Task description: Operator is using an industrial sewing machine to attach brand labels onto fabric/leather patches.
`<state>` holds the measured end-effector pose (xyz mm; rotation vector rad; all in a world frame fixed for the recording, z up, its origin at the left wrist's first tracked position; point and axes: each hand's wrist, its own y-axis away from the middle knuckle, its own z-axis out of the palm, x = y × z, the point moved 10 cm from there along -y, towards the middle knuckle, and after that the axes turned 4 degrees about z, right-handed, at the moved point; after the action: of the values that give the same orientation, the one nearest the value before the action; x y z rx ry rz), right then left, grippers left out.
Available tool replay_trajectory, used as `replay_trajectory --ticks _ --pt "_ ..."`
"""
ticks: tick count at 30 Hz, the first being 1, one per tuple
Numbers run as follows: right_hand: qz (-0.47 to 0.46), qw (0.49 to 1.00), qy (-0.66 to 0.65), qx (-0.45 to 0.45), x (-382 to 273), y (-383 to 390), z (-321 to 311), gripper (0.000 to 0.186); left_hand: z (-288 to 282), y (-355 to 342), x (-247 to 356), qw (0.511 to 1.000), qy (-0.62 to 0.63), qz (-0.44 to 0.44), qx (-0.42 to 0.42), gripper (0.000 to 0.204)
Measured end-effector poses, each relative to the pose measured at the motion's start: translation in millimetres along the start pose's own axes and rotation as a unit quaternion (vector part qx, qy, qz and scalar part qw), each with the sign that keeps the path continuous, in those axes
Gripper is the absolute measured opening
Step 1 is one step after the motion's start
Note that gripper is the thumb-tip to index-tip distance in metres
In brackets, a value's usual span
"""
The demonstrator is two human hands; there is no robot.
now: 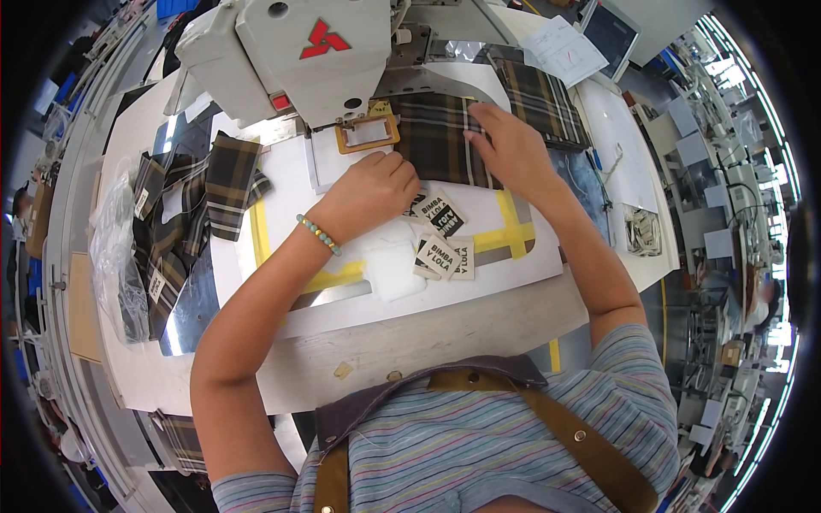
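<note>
My left hand [373, 190] is closed, its fingers bent together beside the near left edge of a dark plaid fabric piece [440, 141]. What it holds, if anything, is hidden under the fingers. On the right side of that fabric rests my right hand [513, 154], open, with thumb and forefinger apart. The piece lies flat under the head of a large white sewing machine [316, 60]. A small orange frame [368, 134] sits at the machine, left of the fabric. Several printed cloth labels [440, 256] lie loosely piled just below my left hand.
Finished-looking plaid pieces [233, 184] lie heaped at left beside a clear plastic bag [120, 256]. More folded plaid cloth [543, 103] is stacked at far right. Yellow tape [505, 237] marks the white work surface. A label bundle [641, 232], paper sheets [564, 50] and a screen [609, 38] stand rightward.
</note>
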<state>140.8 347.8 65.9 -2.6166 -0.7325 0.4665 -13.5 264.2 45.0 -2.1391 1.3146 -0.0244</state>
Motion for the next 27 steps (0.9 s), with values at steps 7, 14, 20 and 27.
replay_trajectory --ticks 7,14,20,27 --pt "0.111 0.988 -0.012 -0.104 67 -37 42 0.025 -1 0 5 1.0 0.001 0.01 -0.013 0.007" --pt "0.105 0.993 -0.027 -0.036 65 -51 29 0.016 1 8 -11 0.997 0.031 -0.053 -0.036 0.024" --pt "0.136 0.986 -0.048 -0.079 60 -72 48 0.02 -8 17 -22 0.995 0.036 -0.094 -0.027 0.024" --pt "0.092 0.979 -0.182 -0.017 36 -73 45 0.024 -26 53 -34 0.984 -0.003 -0.173 -0.042 0.018"
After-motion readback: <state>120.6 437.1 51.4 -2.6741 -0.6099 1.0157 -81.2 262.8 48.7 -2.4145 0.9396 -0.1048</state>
